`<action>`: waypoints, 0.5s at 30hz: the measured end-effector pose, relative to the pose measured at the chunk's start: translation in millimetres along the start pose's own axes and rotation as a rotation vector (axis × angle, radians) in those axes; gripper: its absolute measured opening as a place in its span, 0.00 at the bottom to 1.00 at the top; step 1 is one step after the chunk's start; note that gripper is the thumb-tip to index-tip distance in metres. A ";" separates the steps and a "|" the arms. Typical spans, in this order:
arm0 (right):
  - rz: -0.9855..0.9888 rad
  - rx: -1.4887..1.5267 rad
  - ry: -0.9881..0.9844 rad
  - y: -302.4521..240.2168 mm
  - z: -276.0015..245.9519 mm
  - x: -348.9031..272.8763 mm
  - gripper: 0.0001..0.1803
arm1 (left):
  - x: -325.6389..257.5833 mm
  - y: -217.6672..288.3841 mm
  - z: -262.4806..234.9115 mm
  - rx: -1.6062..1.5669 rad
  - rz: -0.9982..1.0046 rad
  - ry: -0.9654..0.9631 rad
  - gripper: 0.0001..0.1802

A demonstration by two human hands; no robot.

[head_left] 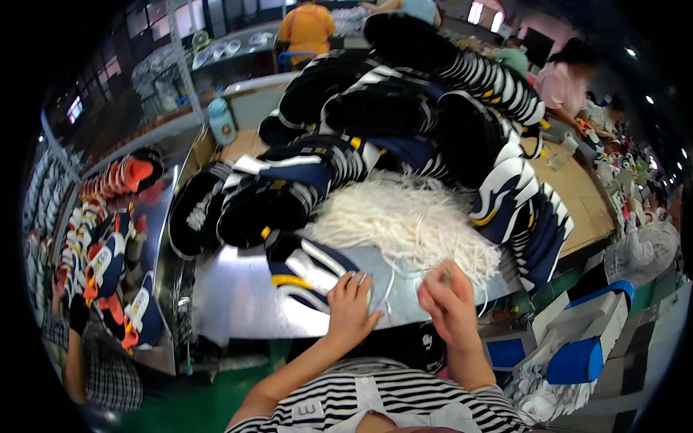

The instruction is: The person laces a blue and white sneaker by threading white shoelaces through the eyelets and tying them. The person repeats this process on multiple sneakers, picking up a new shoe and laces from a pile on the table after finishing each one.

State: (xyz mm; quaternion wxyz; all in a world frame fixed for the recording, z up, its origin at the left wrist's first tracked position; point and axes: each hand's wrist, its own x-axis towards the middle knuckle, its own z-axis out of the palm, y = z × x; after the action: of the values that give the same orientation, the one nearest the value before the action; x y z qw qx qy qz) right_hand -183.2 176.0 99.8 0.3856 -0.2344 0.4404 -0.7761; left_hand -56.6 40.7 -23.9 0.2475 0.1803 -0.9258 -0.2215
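A navy, white and yellow shoe upper [307, 263] lies on the metal worktop in front of me. My left hand [351, 307] grips its right end, fingers curled over the edge and thumb stretched to the right. To the right, my right hand [449, 299] is raised a little over the worktop's front edge, closed in a pinch; what its fingers hold is too small to make out. A loose white shoelace [390, 285] trails down between my hands. It comes from the big heap of white shoelaces [404, 216] just beyond them.
Stacked shoe uppers [382, 108] rise behind the heap of laces. Bare metal worktop [231, 296] shows at left. A blue bottle [221, 121] stands at the back left. Orange and white uppers [108, 267] fill a left-hand bench beside a co-worker's arm [74, 353]. Blue-and-white bins [577, 353] sit at right.
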 end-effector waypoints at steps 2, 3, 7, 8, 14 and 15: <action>-0.073 0.119 -0.166 -17.8 -7.1 -23.7 0.06 | 3.7 -11.7 -26.5 -0.217 0.071 0.065 0.32; -0.016 0.058 -0.139 -17.2 -17.7 -28.8 0.04 | 6.4 -21.3 -39.8 -0.202 0.095 0.111 0.25; 0.070 -0.246 -0.208 85.0 -21.8 26.6 0.10 | 19.2 -67.8 -77.3 0.206 0.058 0.120 0.17; 0.266 -0.351 -0.246 97.1 -9.7 39.6 0.09 | 20.1 -82.2 -86.7 0.338 0.058 0.060 0.17; -0.003 -0.465 -0.079 164.7 -6.8 72.0 0.12 | 56.4 -134.4 -100.2 -0.047 -0.396 -0.527 0.30; -0.019 -0.469 -0.055 165.7 -8.3 71.2 0.13 | 61.0 -138.0 -96.1 -0.251 -0.742 -0.752 0.39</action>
State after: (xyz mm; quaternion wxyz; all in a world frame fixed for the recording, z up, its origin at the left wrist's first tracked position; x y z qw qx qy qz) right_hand -166.2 70.7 -45.9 0.3250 -0.3429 0.5959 -0.6494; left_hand -23.5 -132.7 5.2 -0.1762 0.3725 -0.7910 -0.4522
